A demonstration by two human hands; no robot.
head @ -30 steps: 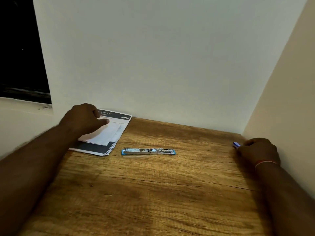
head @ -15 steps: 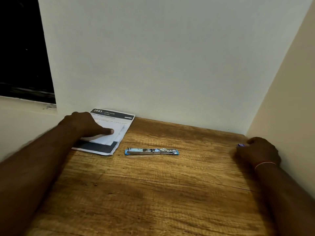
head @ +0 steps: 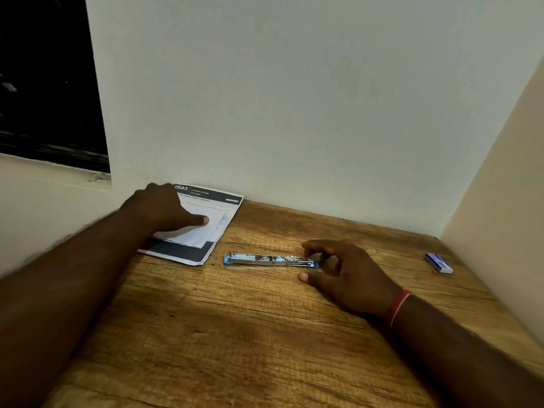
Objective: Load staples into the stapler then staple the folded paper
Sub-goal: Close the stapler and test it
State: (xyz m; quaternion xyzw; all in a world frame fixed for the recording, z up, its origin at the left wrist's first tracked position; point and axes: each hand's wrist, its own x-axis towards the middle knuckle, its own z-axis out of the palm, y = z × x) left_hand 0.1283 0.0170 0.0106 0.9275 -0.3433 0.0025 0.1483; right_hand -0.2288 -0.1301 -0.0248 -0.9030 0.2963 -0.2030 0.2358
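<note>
Stapler: long silver metal stapler with blue ends (head: 270,259), lying flat and opened out near the middle of the frame, on the brown wood-grain table (head: 235,334).
Right hand: the right hand (head: 344,278) sits at the stapler's right end, fingers curled around it with thumb and fingers apart; can't really tell if it's touching yet. Red band (head: 398,307) on the wrist.
Left hand: the left hand (head: 164,209) lies flat, pressing down on the paper, not gripping anything.
Paper: folded white paper with a dark printed header (head: 206,222), upper left of the tabletop, by the wall.
Staples: small blue and white staple box (head: 439,262), far right, by the side wall, well apart from both hands.
</note>
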